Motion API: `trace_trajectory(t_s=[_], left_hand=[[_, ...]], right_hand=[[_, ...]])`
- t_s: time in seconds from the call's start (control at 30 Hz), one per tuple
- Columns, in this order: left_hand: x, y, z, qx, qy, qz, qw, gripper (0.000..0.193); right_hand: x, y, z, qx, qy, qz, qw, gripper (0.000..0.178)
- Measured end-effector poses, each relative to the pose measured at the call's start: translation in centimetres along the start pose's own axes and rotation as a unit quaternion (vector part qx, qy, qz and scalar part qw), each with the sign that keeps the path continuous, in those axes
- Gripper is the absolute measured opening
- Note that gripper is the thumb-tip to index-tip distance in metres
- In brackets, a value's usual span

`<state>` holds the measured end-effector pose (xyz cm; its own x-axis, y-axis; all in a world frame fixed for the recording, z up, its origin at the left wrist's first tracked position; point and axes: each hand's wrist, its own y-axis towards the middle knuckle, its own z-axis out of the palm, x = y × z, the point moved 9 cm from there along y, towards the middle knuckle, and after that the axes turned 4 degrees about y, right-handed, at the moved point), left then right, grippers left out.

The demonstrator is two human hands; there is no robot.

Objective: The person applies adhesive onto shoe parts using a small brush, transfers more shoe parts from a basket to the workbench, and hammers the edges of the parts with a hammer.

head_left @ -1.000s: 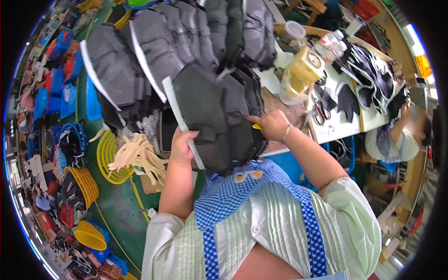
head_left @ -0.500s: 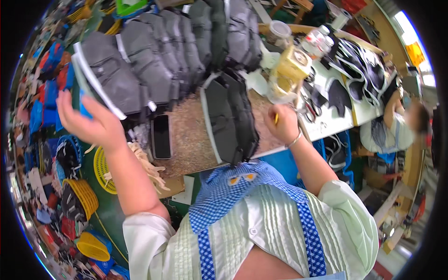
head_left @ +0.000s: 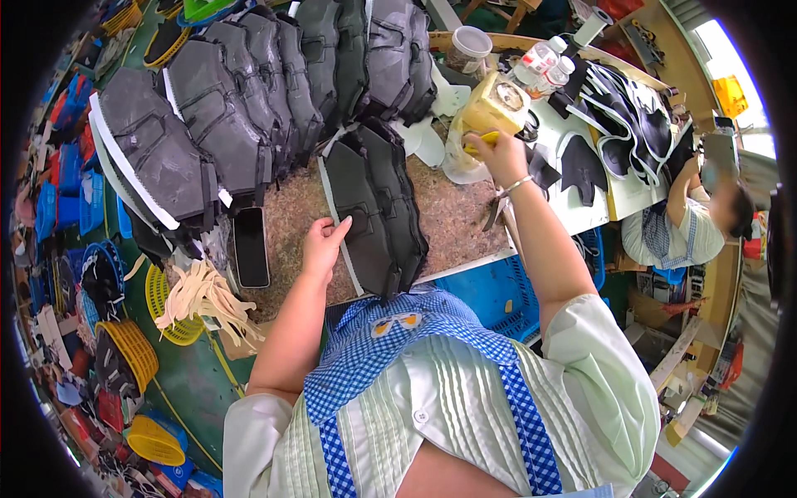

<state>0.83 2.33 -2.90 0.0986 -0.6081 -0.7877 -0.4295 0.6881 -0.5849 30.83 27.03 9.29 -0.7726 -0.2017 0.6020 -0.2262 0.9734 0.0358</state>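
A stack of overlapping dark grey panels point(head_left: 365, 220) with a white strip along its left edge lies on the worktable in front of me. My left hand point(head_left: 324, 249) is at that edge, thumb over the strip and fingers curled beside it. Farther right, my right hand point(head_left: 504, 159) grips a small yellow tool point(head_left: 481, 141), whose working end is hidden. It is held at the near side of a yellowish, crusted tub point(head_left: 499, 104) with a round opening, partly wrapped in clear plastic point(head_left: 462, 166).
Rows of similar dark panels point(head_left: 216, 108) cover the table's back left. A phone point(head_left: 251, 249) and beige strips point(head_left: 207, 303) lie left. Clear bottles point(head_left: 544, 66), a lidded jar point(head_left: 469, 48) and white-edged black pieces point(head_left: 627, 124) are back right. Another person point(head_left: 677, 224) sits at right.
My left hand has come down from the left, open in the air, to the panel stack's white edge. My right hand has moved up with the yellow tool to the tub.
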Motion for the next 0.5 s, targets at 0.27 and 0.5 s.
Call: trace_trajectory(t_s=[0.27, 0.5], left_hand=[[-1.4, -2.0, 0.6, -0.094, 0.183, 0.103, 0.973, 0.063], [-2.0, -2.1, 1.0, -0.123, 0.264, 0.037, 0.956, 0.078]], right_hand=[[-8.9, -3.9, -2.3, -0.03, 0.273, 0.205, 0.939, 0.035], [-5.8, -7.3, 1.8, -0.03, 0.548, 0.265, 0.793, 0.025]])
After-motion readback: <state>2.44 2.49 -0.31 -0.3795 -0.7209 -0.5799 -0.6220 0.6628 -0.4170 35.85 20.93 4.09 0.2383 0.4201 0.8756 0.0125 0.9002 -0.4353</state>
